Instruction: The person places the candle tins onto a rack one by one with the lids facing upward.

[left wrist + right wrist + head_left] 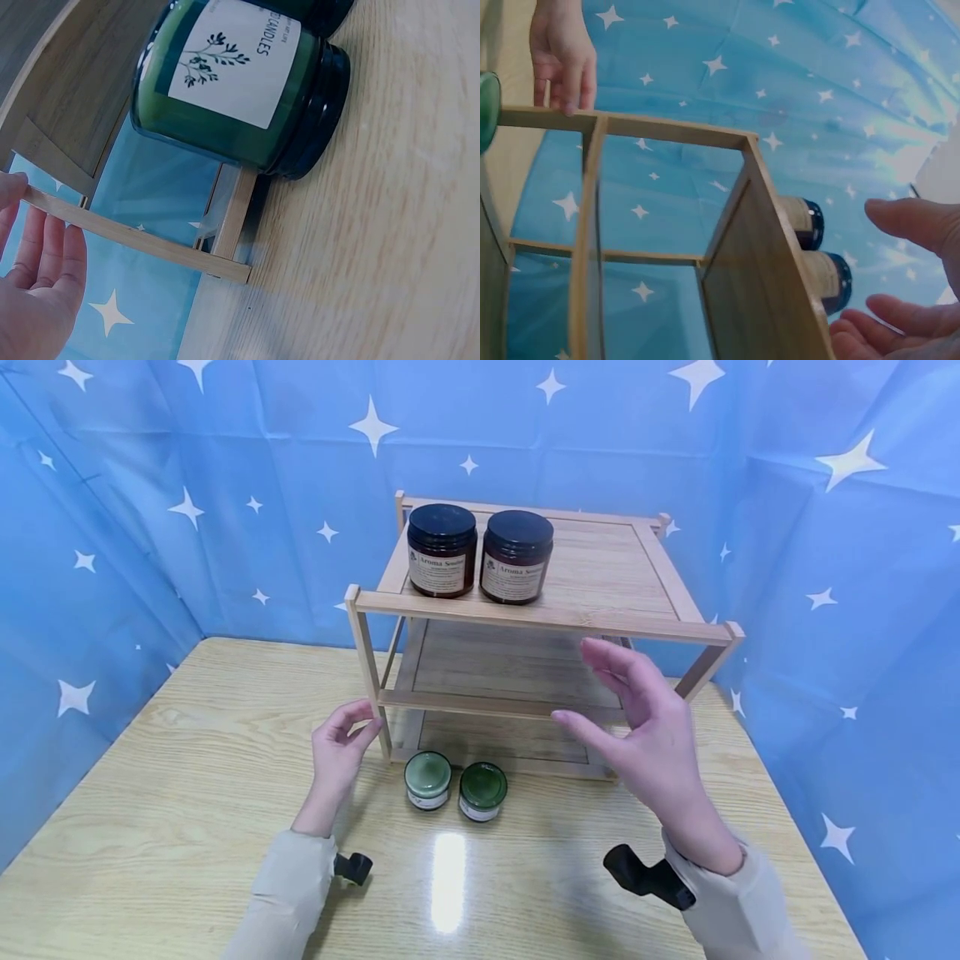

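My left hand [337,756] pinches the front left post of a wooden tiered shelf [592,556], thumb on one side and fingers on the other. My right hand [660,743] is held before the shelf's right half, thumb and fingers spread apart, holding nothing. On the top tier stand two dark amber jars [441,552] [517,558] with black lids and cream labels, side by side on the left. Two green glass candle jars, one lighter [428,777] and one darker [483,789], stand on the table in front of the shelf's bottom tier.
The shelf stands on a light wood-grain table [187,802]. Blue cloth [285,485] with white stars hangs behind and along both sides. A black wrist camera [648,877] sits on the right sleeve, another [352,868] on the left.
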Available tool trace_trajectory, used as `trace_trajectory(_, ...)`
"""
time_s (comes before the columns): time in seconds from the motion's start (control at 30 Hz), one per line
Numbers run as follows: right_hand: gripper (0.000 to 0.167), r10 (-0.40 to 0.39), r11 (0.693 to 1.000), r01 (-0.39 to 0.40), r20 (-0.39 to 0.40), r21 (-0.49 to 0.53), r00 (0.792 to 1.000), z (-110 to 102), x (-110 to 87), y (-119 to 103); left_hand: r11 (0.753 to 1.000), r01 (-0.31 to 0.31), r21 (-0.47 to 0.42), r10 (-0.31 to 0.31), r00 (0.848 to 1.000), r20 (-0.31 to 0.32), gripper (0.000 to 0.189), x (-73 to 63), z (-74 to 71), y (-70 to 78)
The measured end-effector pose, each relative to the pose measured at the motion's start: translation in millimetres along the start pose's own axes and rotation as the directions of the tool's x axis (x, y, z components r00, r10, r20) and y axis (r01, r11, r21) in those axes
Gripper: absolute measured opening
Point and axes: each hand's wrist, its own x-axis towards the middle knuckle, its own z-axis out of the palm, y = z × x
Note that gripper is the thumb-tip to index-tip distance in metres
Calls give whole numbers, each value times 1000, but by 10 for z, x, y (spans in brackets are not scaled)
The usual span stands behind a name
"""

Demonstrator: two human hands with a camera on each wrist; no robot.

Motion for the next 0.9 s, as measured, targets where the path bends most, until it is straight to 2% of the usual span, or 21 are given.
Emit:
trace_trajectory(0.23,62,4,1000,-4,25,-8,1000,93,-168,117,1000,-12,-7,12,1000,10,40,5,-2,-7)
trace_trajectory(0.47,59,-9,1000,8,33,23,999,205,-293,220,1000,2,-25,-2,1000,-3,47,1,9,-3)
trace_trajectory(0.9,58,156,988,-155,98,-13,983,349,-499,401,1000,-10,-20,10,1000,7,42,2,8,-13)
